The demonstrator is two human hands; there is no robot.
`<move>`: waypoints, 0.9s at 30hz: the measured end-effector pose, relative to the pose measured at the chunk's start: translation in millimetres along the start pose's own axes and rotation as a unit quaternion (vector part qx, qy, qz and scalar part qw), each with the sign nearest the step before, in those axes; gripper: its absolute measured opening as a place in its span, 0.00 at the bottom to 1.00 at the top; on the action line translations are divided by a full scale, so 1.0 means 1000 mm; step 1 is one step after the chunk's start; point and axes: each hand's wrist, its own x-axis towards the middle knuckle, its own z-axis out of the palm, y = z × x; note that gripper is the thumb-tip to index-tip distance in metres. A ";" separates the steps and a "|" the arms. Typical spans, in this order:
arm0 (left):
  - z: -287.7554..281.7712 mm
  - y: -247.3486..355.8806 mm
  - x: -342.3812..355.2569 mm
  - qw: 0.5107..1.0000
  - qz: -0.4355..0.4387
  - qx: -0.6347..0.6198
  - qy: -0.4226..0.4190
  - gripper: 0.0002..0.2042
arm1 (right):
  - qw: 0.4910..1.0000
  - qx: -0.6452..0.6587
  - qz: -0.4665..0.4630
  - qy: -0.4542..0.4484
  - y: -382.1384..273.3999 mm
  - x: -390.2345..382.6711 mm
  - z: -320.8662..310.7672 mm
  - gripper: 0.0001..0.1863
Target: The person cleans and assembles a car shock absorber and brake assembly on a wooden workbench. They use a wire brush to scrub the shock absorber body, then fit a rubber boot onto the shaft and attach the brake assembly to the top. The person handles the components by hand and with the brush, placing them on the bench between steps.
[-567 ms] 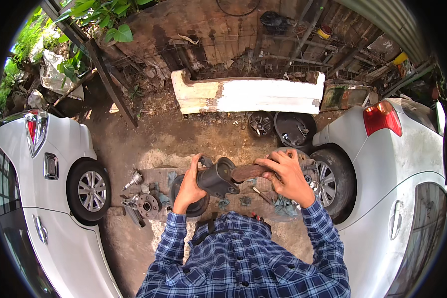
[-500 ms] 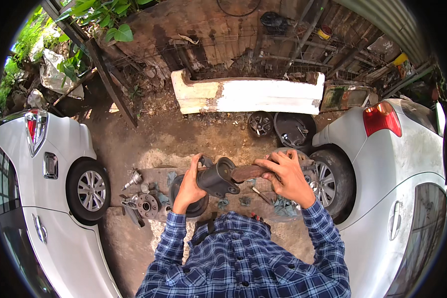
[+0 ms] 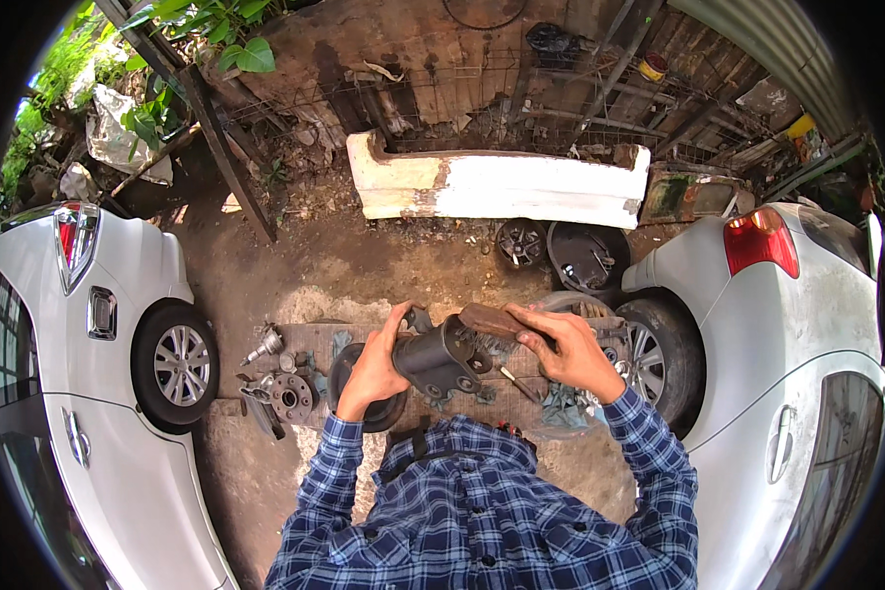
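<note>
"Head view: which way's the black cylinder (image 3: 427, 362)?"
"Open end rightward, long axis crosswise; my left hand (image 3: 372, 374) grips it above the surface (image 3: 301, 341), my right hand (image 3: 572, 350) a brown block (image 3: 492, 321)."

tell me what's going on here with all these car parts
A person in a blue plaid shirt stands between two pale cars. Their left hand grips a dark, hollow metal part from the side. Their right hand holds a brown block at the part's open end; whether the two touch is hard to tell. Below lie a round metal hub and crumpled grey-blue cloth; beyond is a white bumper.
</note>
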 end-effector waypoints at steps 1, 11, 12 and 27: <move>0.001 0.001 0.001 1.000 0.009 0.012 0.008 0.51 | 1.000 -0.019 -0.010 0.005 0.000 -0.002 -0.003 0.23; -0.013 -0.028 0.012 0.988 0.033 -0.075 -0.133 0.51 | 0.959 -0.166 -0.209 0.091 0.004 0.012 0.011 0.28; -0.014 -0.033 0.014 0.983 0.049 -0.096 -0.146 0.51 | 0.951 -0.167 -0.234 0.110 0.002 0.017 0.014 0.28; 0.002 -0.002 0.020 0.984 0.039 0.146 0.099 0.56 | 0.973 0.209 0.076 -0.064 -0.007 0.006 0.013 0.29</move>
